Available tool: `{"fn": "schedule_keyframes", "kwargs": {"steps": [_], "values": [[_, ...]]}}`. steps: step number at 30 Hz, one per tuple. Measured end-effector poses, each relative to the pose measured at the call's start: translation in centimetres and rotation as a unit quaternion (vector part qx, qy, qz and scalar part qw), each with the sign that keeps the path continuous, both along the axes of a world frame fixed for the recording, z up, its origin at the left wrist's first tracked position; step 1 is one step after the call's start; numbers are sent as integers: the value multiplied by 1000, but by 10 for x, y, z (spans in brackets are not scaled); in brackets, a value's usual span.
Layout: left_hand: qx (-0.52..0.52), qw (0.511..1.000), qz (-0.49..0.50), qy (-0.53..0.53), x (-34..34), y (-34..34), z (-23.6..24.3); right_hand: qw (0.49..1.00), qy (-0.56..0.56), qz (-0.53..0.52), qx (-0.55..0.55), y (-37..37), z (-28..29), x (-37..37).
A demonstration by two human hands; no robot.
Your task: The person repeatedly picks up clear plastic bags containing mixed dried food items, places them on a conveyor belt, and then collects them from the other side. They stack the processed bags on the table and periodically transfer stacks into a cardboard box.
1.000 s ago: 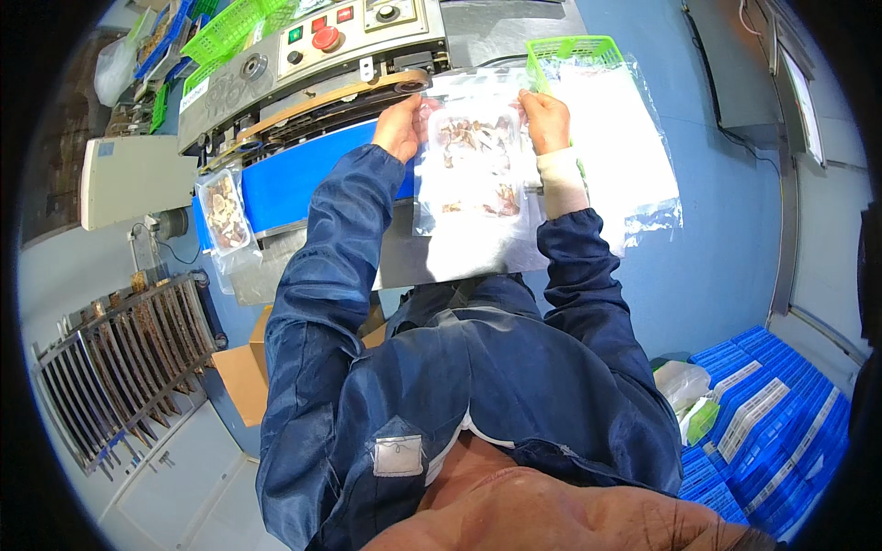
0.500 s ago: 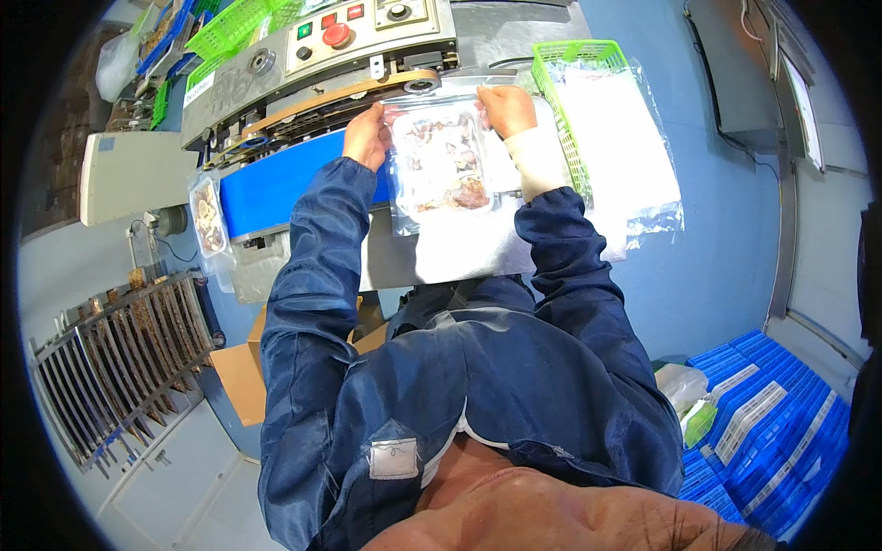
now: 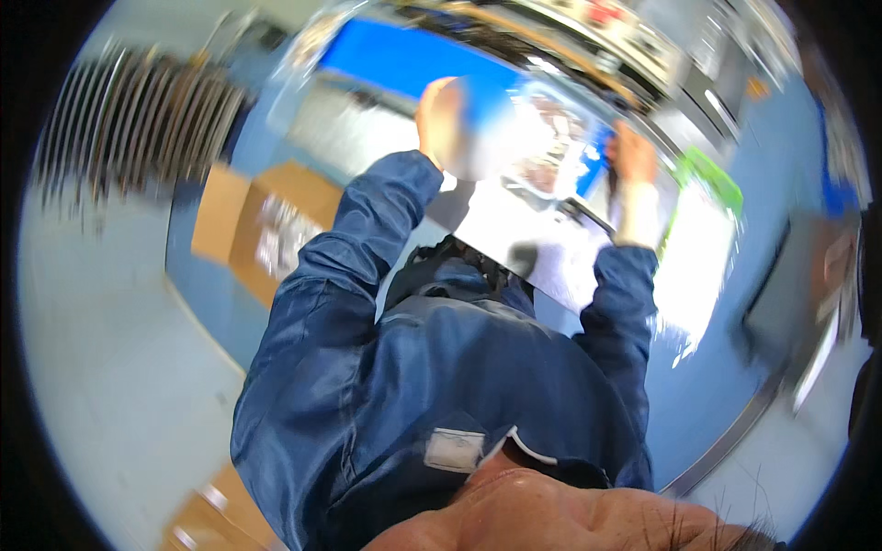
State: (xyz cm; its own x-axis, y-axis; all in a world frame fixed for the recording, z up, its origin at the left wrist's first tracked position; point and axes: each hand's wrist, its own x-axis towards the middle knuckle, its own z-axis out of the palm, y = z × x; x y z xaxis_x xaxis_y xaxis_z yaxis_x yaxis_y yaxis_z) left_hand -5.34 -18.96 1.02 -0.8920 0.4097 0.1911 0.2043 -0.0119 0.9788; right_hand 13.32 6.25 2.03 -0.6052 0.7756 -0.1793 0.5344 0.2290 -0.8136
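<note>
Motion blur smears much of the view. A clear plastic tray (image 3: 544, 174) with brownish food pieces in it lies beside the blue conveyor belt (image 3: 395, 57), between my hands. My left hand (image 3: 435, 124) is at the near edge of the belt, left of the tray. A smooth blue-and-white smear (image 3: 480, 129) covers its fingers, and I cannot make out what that is. My right hand (image 3: 634, 156) is by the tray's right end, bent downward. Its fingertips are dark and blurred, so a hold on the tray cannot be made out.
The machine's panel (image 3: 616, 23) is at the top. A bright green basket (image 3: 709, 179) with white plastic sheets (image 3: 694, 266) is at the right. An open cardboard box (image 3: 216, 216) with clear wrapped items stands at the left, below a metal rack (image 3: 138, 119).
The whole view has swung, moving the machine and basket rightward. My hands are farther apart. The tray, earlier upright in a clear bag between both hands, now appears tilted by the belt.
</note>
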Motion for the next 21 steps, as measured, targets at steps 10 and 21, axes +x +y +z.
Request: {"fn": "schedule_keyframes", "kwargs": {"steps": [10,21], "values": [[-236,907,340,-80,140,-324,-97,956,168,235,50,-175,83,2],[-163,830,473,-245,241,-586,-223,804,118,581,-39,-468,47,-66]]}}
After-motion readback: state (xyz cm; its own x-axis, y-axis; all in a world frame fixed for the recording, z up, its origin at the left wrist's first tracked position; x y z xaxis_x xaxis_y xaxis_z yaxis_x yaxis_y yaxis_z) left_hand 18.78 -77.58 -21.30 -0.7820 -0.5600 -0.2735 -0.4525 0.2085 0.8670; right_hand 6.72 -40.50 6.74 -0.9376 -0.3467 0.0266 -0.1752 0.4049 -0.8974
